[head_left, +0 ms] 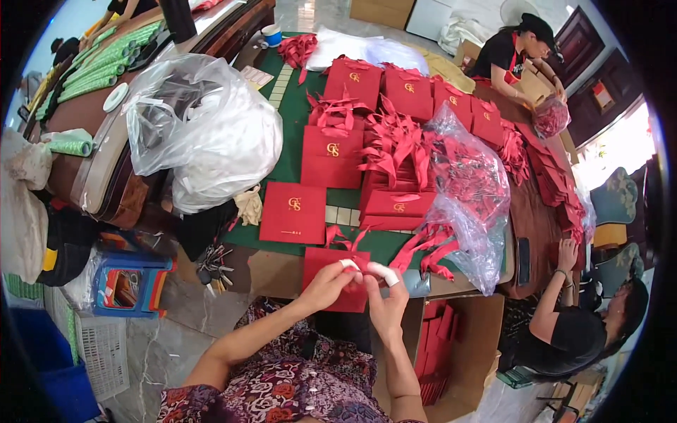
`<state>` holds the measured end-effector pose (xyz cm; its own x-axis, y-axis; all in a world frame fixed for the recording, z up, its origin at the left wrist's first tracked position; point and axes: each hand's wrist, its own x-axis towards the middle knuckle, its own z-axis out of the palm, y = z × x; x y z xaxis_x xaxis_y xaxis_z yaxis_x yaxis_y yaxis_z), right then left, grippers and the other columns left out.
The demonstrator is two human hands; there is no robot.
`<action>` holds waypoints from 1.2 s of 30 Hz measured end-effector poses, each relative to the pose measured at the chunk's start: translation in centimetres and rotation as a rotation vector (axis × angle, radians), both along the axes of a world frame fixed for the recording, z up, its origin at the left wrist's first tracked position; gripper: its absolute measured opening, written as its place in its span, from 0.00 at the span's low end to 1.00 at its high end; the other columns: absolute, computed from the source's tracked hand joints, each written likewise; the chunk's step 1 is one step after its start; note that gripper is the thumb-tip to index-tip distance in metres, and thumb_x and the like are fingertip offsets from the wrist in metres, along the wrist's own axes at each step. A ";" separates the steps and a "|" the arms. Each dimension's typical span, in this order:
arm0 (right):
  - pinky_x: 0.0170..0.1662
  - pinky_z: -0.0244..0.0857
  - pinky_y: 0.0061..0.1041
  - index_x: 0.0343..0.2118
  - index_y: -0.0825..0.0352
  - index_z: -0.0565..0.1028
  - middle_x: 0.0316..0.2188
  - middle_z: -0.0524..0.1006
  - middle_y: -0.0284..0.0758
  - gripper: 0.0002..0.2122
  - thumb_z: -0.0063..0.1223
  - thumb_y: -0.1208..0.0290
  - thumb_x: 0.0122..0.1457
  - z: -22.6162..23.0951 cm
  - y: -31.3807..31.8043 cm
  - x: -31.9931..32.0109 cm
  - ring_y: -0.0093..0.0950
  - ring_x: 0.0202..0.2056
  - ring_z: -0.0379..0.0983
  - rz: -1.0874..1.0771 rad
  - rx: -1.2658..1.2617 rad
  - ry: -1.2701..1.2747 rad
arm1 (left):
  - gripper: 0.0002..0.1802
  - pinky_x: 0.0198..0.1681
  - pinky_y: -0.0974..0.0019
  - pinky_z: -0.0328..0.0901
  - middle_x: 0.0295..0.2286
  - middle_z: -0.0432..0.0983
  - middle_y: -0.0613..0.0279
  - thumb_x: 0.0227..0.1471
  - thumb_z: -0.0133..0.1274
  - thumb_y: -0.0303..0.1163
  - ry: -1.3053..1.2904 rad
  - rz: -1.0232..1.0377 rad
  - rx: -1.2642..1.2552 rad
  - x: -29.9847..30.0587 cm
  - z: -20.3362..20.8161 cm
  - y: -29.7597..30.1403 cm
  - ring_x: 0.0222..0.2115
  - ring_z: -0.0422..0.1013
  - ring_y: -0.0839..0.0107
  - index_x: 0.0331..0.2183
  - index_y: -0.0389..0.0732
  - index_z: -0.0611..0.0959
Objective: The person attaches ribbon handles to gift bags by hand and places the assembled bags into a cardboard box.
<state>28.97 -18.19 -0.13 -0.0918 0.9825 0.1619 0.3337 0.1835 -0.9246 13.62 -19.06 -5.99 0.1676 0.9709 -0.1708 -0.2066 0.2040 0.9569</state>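
A red paper gift bag (pixel 321 262) lies at the table's near edge in front of me, its red ribbon handles (pixel 344 241) toward the far side. Over it, my left hand (pixel 330 286) and my right hand (pixel 386 302) meet with fingertips pinched close together. White wrapping covers fingertips on both hands. A little red shows between the fingers, but what they hold is too small to make out. Just beyond lies another flat red gift bag (pixel 293 212). Right of it are stacked bags (pixel 398 204) with loose red ribbons (pixel 398 144) on top.
Clear plastic bags of red ribbons (pixel 469 183) lie to the right, a large plastic sack (pixel 226 141) to the left. More red bags (pixel 352 82) stand behind. A cardboard box (pixel 465 366) holding red bags sits below right. Two people (pixel 525 53) work at the right side.
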 end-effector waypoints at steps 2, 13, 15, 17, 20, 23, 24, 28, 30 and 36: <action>0.40 0.69 0.22 0.41 0.66 0.81 0.34 0.79 0.37 0.09 0.62 0.79 0.56 -0.1 0.6 -0.4 0.27 0.36 0.77 0.019 -0.029 0.083 | 0.12 0.39 0.68 0.67 0.31 0.76 0.64 0.63 0.43 0.30 -0.021 -0.108 -0.028 0.0 0.6 -0.8 0.33 0.72 0.75 0.42 0.33 0.77; 0.41 0.70 0.21 0.40 0.71 0.80 0.34 0.82 0.36 0.09 0.60 0.84 0.55 1.6 1.5 -0.3 0.23 0.36 0.77 0.085 0.036 0.085 | 0.25 0.47 0.62 0.67 0.45 0.72 0.54 0.47 0.59 0.22 0.630 0.185 0.315 -4.8 4.0 -0.9 0.44 0.71 0.59 0.50 0.39 0.76; 0.40 0.70 0.22 0.40 0.70 0.80 0.32 0.82 0.37 0.10 0.64 0.82 0.53 1.8 1.5 -1.3 0.23 0.34 0.78 0.105 0.053 -0.175 | 0.26 0.45 0.57 0.67 0.42 0.71 0.51 0.44 0.61 0.23 1.056 0.257 0.440 -6.5 2.7 -0.5 0.42 0.69 0.51 0.48 0.39 0.77; 0.38 0.70 0.23 0.37 0.69 0.80 0.31 0.82 0.38 0.09 0.66 0.78 0.52 0.2 1.4 -2.8 0.25 0.33 0.78 0.045 -0.012 -0.152 | 0.25 0.44 0.54 0.66 0.39 0.71 0.51 0.43 0.62 0.25 1.091 0.229 0.440 -6.9 2.3 -0.2 0.41 0.67 0.50 0.47 0.38 0.78; 0.33 0.69 0.30 0.35 0.66 0.78 0.28 0.79 0.39 0.08 0.65 0.77 0.51 -2.0 1.7 -4.1 0.36 0.30 0.77 0.161 0.146 -0.364 | 0.24 0.44 0.55 0.65 0.39 0.71 0.52 0.42 0.63 0.26 1.152 0.142 0.470 -7.0 1.7 0.0 0.41 0.67 0.52 0.46 0.38 0.79; 0.34 0.69 0.32 0.35 0.66 0.78 0.27 0.78 0.39 0.08 0.63 0.79 0.52 -3.9 1.5 -5.2 0.37 0.31 0.77 0.129 0.193 -0.378 | 0.23 0.43 0.56 0.65 0.38 0.71 0.53 0.42 0.63 0.26 1.188 0.105 0.476 -6.9 1.6 0.2 0.41 0.67 0.53 0.44 0.37 0.80; 0.34 0.69 0.33 0.34 0.66 0.78 0.27 0.78 0.40 0.06 0.61 0.79 0.53 -4.2 1.5 -5.4 0.37 0.31 0.77 0.123 0.209 -0.387 | 0.22 0.43 0.56 0.65 0.38 0.71 0.53 0.42 0.63 0.26 1.181 0.122 0.502 -6.9 1.7 0.3 0.41 0.67 0.53 0.43 0.37 0.80; 0.34 0.67 0.35 0.34 0.66 0.77 0.27 0.76 0.39 0.07 0.63 0.76 0.53 -5.0 1.3 -6.0 0.39 0.30 0.74 0.090 0.238 -0.356 | 0.18 0.41 0.57 0.67 0.37 0.71 0.54 0.42 0.62 0.25 1.112 0.131 0.508 -6.8 2.0 0.1 0.39 0.69 0.54 0.39 0.37 0.80; 0.33 0.67 0.35 0.33 0.66 0.77 0.26 0.77 0.38 0.07 0.64 0.76 0.51 -5.1 1.1 -6.2 0.38 0.29 0.75 0.056 0.167 -0.311 | 0.16 0.40 0.56 0.67 0.36 0.71 0.54 0.43 0.62 0.25 1.069 0.131 0.496 -6.8 1.7 0.0 0.38 0.70 0.53 0.39 0.37 0.80; 0.31 0.69 0.33 0.31 0.67 0.76 0.26 0.78 0.39 0.09 0.66 0.78 0.48 -5.8 0.5 -6.2 0.37 0.27 0.76 0.015 0.187 -0.277 | 0.09 0.34 0.52 0.69 0.33 0.73 0.51 0.50 0.55 0.25 1.001 0.062 0.426 -6.7 1.5 0.0 0.31 0.75 0.49 0.36 0.35 0.79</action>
